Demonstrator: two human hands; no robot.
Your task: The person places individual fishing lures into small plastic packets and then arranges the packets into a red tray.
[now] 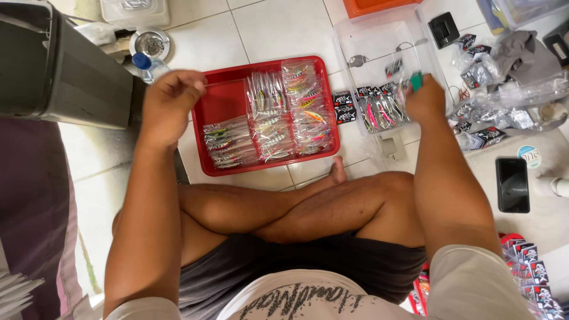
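Sitting cross-legged on the floor, the person works. The left hand (169,104) is clenched over a red tray (213,163) of bagged lures (269,115). The right hand (424,98) pinches a green piece (416,81) above a clear bin (379,44) holding more lures.

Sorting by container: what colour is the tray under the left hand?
Red tray, seen in the head view, holding clear packets of lures.

left hand (169,104) over red tray (214,104) | right hand (425,99) pinching green piece (416,81) above clear box (379,41)
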